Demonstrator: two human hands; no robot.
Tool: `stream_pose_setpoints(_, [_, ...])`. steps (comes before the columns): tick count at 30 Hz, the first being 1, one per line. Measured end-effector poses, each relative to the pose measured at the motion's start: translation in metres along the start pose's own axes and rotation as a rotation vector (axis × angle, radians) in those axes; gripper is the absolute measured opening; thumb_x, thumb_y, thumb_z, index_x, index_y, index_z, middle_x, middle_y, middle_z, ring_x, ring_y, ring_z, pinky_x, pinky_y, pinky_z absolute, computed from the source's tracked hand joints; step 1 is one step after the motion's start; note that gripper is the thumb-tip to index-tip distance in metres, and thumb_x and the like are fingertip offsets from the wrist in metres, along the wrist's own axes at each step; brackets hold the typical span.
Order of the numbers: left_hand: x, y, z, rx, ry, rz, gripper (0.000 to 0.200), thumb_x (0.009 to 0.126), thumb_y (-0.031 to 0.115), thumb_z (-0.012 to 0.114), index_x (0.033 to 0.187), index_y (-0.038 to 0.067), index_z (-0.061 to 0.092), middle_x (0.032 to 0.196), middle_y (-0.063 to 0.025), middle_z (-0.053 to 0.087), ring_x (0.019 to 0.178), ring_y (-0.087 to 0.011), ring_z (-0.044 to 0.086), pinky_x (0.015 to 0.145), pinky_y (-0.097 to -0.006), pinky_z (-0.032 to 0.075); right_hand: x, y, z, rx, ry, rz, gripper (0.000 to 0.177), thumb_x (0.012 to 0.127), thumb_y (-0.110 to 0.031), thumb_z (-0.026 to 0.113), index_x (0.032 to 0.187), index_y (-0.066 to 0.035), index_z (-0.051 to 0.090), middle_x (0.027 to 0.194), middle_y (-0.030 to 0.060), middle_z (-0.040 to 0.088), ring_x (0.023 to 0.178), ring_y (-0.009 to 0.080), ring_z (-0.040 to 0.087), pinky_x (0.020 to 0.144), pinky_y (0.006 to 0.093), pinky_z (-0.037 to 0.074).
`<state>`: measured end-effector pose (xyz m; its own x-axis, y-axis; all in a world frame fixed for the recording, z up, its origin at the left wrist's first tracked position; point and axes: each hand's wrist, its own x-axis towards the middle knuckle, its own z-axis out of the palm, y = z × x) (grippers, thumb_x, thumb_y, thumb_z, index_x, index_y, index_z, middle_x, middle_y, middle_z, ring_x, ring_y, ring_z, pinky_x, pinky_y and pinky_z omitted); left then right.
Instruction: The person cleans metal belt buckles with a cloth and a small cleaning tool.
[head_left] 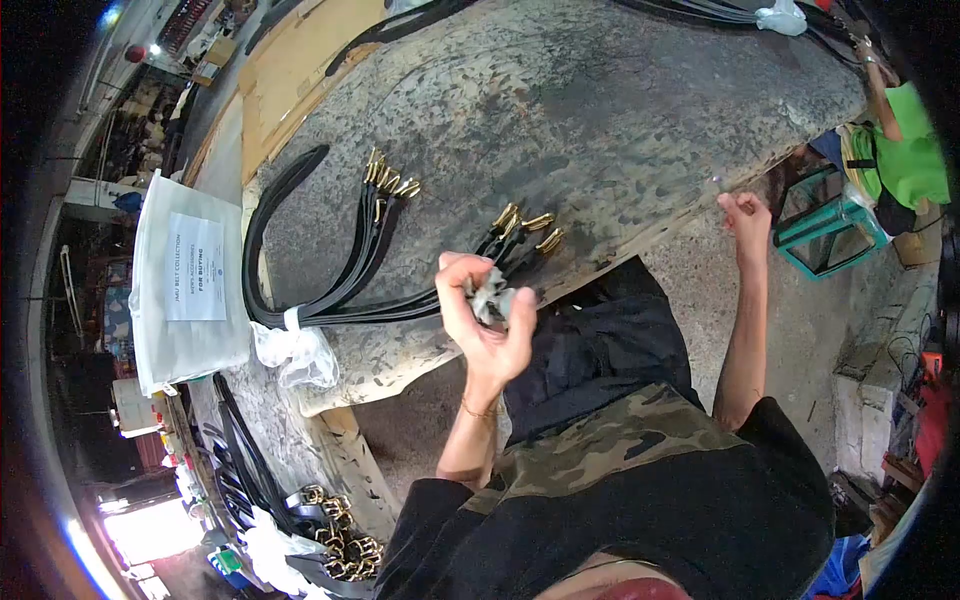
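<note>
At the table [620,130], left hand [487,335] clasps wad [490,300], right hand [746,220] half-curled.

Left hand [487,312] cupped, right hand [746,217] loosely curled

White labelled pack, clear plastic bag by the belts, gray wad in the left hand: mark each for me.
White pack [196,272]: head view, printed front face.
Clear plastic bag [308,362]: head view, crumpled middle.
Gray wad [489,299]: head view, exposed middle.
</note>
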<state>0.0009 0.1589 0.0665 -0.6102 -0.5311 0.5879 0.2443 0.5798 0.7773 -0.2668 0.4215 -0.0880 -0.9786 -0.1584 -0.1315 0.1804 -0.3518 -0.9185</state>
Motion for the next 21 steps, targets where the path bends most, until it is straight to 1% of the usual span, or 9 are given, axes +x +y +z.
stream_pose_setpoints(1, [0.001, 0.002, 0.005, -0.039, -0.014, 0.035, 0.041, 0.074, 0.008, 0.066, 0.107, 0.003, 0.042, 0.094, -0.0079, 0.040, 0.080, -0.0147, 0.036, 0.073, -0.0286, 0.033, 0.002, 0.002, -0.002, -0.364, 0.074, -0.012, 0.019, 0.084, -0.005, 0.071, 0.078, -0.010, 0.054, 0.076, -0.0015, 0.057, 0.064, 0.0055, 0.049, 0.056, 0.0213, 0.041])
stream_pose_setpoints(5, [0.010, -0.006, 0.041, -0.287, -0.022, 0.079, 0.054, 0.062, -0.001, 0.055, 0.112, 0.004, 0.034, 0.103, -0.0135, 0.035, 0.096, -0.0240, 0.040, 0.089, -0.0366, 0.036, -0.005, -0.021, 0.013, -0.066, 0.080, 0.023, 0.024, 0.082, -0.007, 0.074, 0.075, -0.012, 0.051, 0.069, -0.0040, 0.053, 0.057, 0.0042, 0.045, 0.051, 0.0211, 0.036])
stream_pose_setpoints(9, [0.023, -0.030, 0.090, -0.036, -0.172, 0.210, 0.054, 0.063, -0.012, 0.050, 0.113, 0.003, 0.033, 0.112, -0.0198, 0.037, 0.113, -0.0366, 0.041, 0.099, -0.0496, 0.035, 0.027, -0.027, 0.011, -0.049, 0.162, -0.072, 0.021, 0.083, -0.009, 0.073, 0.076, -0.011, 0.053, 0.069, -0.0042, 0.054, 0.055, 0.0044, 0.045, 0.050, 0.0213, 0.036])
stream_pose_setpoints(10, [0.023, -0.041, 0.100, -0.044, -0.183, 0.219, 0.054, 0.063, -0.012, 0.050, 0.113, 0.003, 0.033, 0.112, -0.0198, 0.037, 0.113, -0.0366, 0.041, 0.099, -0.0496, 0.035, 0.040, -0.033, 0.012, -0.151, 0.164, -0.187, 0.019, 0.084, -0.010, 0.072, 0.078, -0.010, 0.055, 0.069, -0.0041, 0.054, 0.056, 0.0046, 0.045, 0.050, 0.0215, 0.036])
stream_pose_setpoints(12, [0.018, -0.064, 0.119, 0.099, -0.481, 0.164, 0.051, 0.073, -0.011, 0.053, 0.120, 0.001, 0.040, 0.126, -0.0229, 0.039, 0.124, -0.0420, 0.038, 0.104, -0.0548, 0.032, 0.073, -0.042, 0.013, -0.299, 0.184, -0.331, 0.016, 0.085, -0.011, 0.071, 0.080, -0.009, 0.056, 0.070, -0.0036, 0.055, 0.056, 0.0051, 0.046, 0.050, 0.0215, 0.036])
stream_pose_setpoints(13, [0.012, -0.071, 0.125, 0.090, -0.491, 0.173, 0.051, 0.073, -0.011, 0.053, 0.120, 0.001, 0.040, 0.126, -0.0229, 0.039, 0.124, -0.0420, 0.038, 0.104, -0.0548, 0.032, 0.095, -0.045, 0.012, -0.342, 0.200, -0.363, 0.015, 0.086, -0.012, 0.071, 0.080, -0.009, 0.057, 0.070, -0.0032, 0.056, 0.056, 0.0053, 0.046, 0.050, 0.0214, 0.036])
stream_pose_setpoints(16, [-0.015, -0.082, 0.124, 0.686, -0.771, 0.178, 0.049, 0.091, 0.014, 0.051, 0.137, 0.003, 0.042, 0.146, -0.0228, 0.032, 0.138, -0.0417, 0.026, 0.112, -0.0517, 0.026, 0.153, -0.038, -0.003, -0.441, 0.120, -0.434, 0.017, 0.085, -0.013, 0.071, 0.079, -0.007, 0.057, 0.070, -0.0027, 0.056, 0.059, 0.0063, 0.048, 0.055, 0.0228, 0.040])
stream_pose_setpoints(18, [-0.013, -0.082, 0.124, 0.653, -0.795, 0.190, 0.050, 0.090, 0.013, 0.051, 0.138, 0.003, 0.041, 0.147, -0.0234, 0.032, 0.139, -0.0414, 0.026, 0.112, -0.0513, 0.026, 0.178, -0.020, -0.012, -0.688, 0.212, -0.641, 0.019, 0.084, -0.013, 0.071, 0.079, -0.004, 0.056, 0.069, -0.0022, 0.055, 0.063, 0.0067, 0.049, 0.060, 0.0244, 0.042])
stream_pose_setpoints(21, [-0.008, -0.083, 0.135, 0.585, -0.810, 0.164, 0.051, 0.089, 0.010, 0.051, 0.138, 0.002, 0.041, 0.147, -0.0247, 0.032, 0.139, -0.0408, 0.027, 0.113, -0.0507, 0.026, 0.153, -0.024, 0.005, -0.729, 0.251, -0.575, 0.019, 0.084, -0.012, 0.071, 0.080, -0.001, 0.055, 0.069, -0.0014, 0.054, 0.066, 0.0068, 0.049, 0.064, 0.0251, 0.043])
